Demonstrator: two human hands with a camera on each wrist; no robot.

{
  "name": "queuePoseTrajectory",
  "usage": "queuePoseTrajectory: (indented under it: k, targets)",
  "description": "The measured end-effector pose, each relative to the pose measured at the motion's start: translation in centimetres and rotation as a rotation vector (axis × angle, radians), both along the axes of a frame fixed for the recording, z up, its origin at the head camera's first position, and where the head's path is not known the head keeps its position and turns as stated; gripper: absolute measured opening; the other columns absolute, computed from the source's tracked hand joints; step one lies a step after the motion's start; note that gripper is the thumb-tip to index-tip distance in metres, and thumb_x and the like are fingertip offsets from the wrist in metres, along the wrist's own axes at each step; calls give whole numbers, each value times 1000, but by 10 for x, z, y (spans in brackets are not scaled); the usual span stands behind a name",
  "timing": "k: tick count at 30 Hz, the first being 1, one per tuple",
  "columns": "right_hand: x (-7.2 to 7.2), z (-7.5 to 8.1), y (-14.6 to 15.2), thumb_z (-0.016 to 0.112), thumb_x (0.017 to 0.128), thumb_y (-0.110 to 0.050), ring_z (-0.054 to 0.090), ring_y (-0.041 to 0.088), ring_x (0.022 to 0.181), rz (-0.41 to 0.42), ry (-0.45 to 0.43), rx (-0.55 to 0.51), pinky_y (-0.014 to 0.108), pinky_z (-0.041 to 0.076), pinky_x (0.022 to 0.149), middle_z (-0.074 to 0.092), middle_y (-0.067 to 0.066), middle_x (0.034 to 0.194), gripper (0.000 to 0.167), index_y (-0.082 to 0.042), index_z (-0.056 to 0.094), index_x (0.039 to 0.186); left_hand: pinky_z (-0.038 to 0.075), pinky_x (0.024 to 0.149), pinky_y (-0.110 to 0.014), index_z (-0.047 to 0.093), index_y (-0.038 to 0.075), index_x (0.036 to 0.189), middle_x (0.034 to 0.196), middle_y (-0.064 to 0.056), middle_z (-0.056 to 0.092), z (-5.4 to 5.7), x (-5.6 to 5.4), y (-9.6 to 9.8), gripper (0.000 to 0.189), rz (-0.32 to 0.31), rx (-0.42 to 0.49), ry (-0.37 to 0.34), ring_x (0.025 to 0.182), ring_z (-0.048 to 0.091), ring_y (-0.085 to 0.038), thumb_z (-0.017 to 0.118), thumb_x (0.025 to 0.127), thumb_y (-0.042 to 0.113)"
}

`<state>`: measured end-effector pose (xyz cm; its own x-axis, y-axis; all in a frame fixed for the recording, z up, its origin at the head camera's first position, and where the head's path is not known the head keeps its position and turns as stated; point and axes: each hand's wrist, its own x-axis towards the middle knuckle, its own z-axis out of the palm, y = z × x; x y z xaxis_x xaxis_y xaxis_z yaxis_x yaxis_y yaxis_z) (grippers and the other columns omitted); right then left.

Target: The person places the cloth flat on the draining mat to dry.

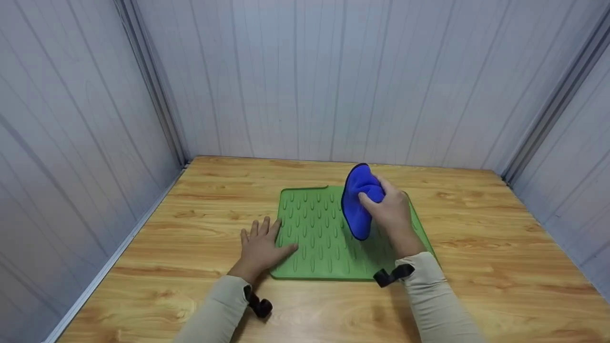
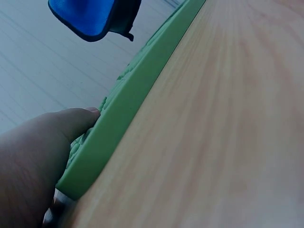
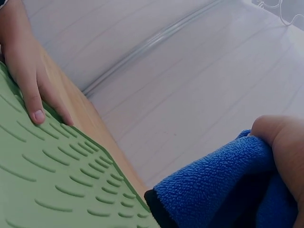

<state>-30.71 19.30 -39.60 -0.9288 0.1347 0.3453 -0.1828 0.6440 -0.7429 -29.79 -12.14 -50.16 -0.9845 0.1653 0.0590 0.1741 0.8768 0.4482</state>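
Note:
A green mat with rows of raised oval ridges lies flat on the wooden table. My left hand is spread at the mat's left edge, its thumb resting on the mat's surface and the other fingers straight along the rim. Above the mat's right half, my right hand grips a blue cloth with dark edging, bunched between thumb and fingers. In the right wrist view the cloth shows a fluffy terry surface. Its lower end hangs over the ridges in the head view.
The wooden table stretches around the mat on all sides. Pale panelled walls stand behind it and to the left and right. A black strap with a small camera sits on each wrist over light sleeves.

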Motion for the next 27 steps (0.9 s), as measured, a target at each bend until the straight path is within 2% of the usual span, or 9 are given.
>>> queuePoseTrajectory:
  k: [10,17,27]
  targets:
    - [-3,-6,-26,73,90,-39,58,37,126,36,-37,-32,55,50,99,57,15,144,67,-18,52,150,-3,116,-68,30,17,161,167,-19,18,0,-2,-1,95,-1,-12,-20,153,5,-45,54,88,73]
    - [-6,-15,-44,75,88,-35,59,36,124,42,-5,-50,54,50,98,58,14,142,65,-17,55,148,-5,116,-68,30,17,161,167,-18,16,-1,-2,-2,96,-7,-7,-27,153,4,-45,54,88,74]
    - [-6,-26,-70,74,88,-37,60,34,123,50,15,-22,54,51,97,61,11,140,64,-18,56,147,-4,116,-68,31,17,161,167,-18,17,0,-3,-2,96,-2,-9,-33,153,5,-46,55,87,74]
